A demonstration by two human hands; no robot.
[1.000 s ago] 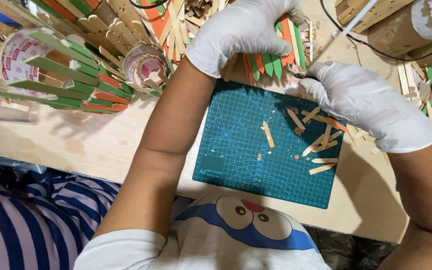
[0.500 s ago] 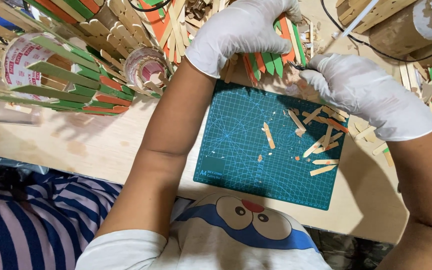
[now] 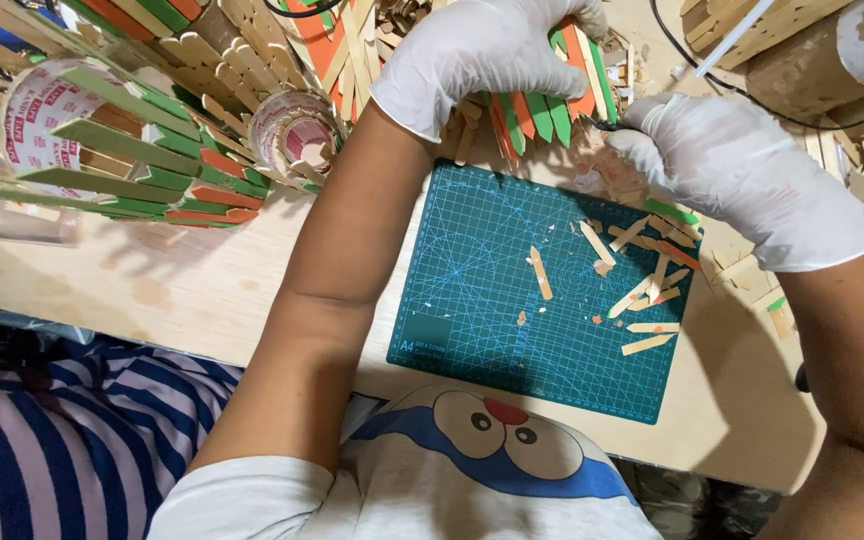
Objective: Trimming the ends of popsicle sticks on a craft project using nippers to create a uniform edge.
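Observation:
My left hand (image 3: pixel 482 55), in a white glove, is closed over a craft piece of orange and green flat wooden sticks (image 3: pixel 542 110) at the far edge of a teal cutting mat (image 3: pixel 472 320). My right hand (image 3: pixel 742 170), also gloved, grips a small dark-tipped tool (image 3: pixel 597 124) whose point touches the sticks. Several cut stick offcuts (image 3: pixel 642 290) lie scattered on the mat's right half, and one short piece (image 3: pixel 540 272) lies near its middle.
A round frame of green, orange and plain sticks around a paper cup (image 3: pixel 102 150) stands at the left. A smaller cup (image 3: pixel 292 130) sits beside it. Wooden logs (image 3: pixel 812 50) and black cables lie at the top right. Loose sticks litter the wooden table (image 3: pixel 182 290).
My right hand has shifted slightly up and left toward the stick piece, bringing the tool tip against it. My left hand keeps its hold.

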